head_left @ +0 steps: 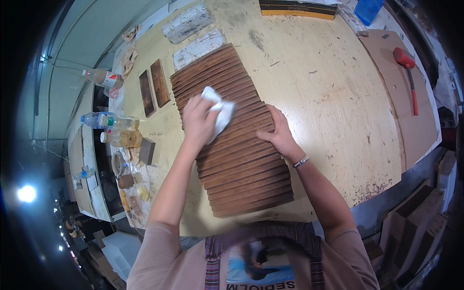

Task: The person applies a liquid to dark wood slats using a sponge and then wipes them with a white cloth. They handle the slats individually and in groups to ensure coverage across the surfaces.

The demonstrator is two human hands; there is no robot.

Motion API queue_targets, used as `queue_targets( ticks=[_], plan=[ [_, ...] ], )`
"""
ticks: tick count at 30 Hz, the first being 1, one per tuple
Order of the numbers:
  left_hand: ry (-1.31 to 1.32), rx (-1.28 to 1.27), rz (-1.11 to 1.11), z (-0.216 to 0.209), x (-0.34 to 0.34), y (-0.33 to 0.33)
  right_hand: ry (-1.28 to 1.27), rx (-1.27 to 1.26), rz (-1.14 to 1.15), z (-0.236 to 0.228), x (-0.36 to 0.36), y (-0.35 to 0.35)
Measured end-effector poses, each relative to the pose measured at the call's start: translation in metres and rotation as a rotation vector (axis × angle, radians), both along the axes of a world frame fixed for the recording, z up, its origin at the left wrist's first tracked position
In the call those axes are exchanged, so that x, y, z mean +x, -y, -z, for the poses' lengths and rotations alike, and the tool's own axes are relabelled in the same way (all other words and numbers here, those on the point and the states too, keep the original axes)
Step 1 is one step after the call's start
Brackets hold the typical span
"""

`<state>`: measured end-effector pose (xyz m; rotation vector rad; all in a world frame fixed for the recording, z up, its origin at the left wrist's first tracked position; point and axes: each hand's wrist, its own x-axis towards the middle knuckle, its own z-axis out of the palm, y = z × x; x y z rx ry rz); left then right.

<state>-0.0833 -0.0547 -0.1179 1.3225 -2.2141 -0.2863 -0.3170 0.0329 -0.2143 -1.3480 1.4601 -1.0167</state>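
A long row of brown wooden slats (pixel 241 164), overlapping one on another, runs from near my body toward the far side of the table. My left hand (pixel 199 118) is closed on a white cloth (pixel 223 116) and presses it on the slats left of the middle; the cloth is slightly blurred. At the row's right edge rests my right hand (pixel 280 133), thumb on top of the slats and fingers stretched along their ends, not wrapped round anything. Two dark separate wooden pieces (pixel 159 83) lie left of the row.
White stained blocks (pixel 188 21) stand beyond the row's far end. Along the left edge are plastic bottles (pixel 123 137), a grey block (pixel 147 151) and jars. A red mallet (pixel 405 59) lies on cardboard (pixel 386 63) at the right. A black and orange box (pixel 298 9) sits at the back.
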Motion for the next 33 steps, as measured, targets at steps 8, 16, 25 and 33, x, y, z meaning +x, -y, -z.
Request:
queue_targets(
  ticks=[8, 16, 25, 33],
  plan=[
    [0.100, -0.018, 0.187, 0.026, -0.025, 0.034, -0.225, -0.027, -0.017, -0.036, 0.015, 0.083],
    [0.025, -0.052, 0.162, 0.033, -0.055, 0.037, -0.235, 0.058, -0.095, -0.038, 0.014, 0.085],
    [0.166, 0.045, -0.040, 0.024, 0.092, 0.013, -0.153, -0.098, -0.040, -0.030, 0.015, 0.085],
    [-0.922, 0.802, -0.002, -0.059, 0.050, 0.033, -0.107, -0.017, -0.066, -0.024, 0.010, 0.088]
  ],
)
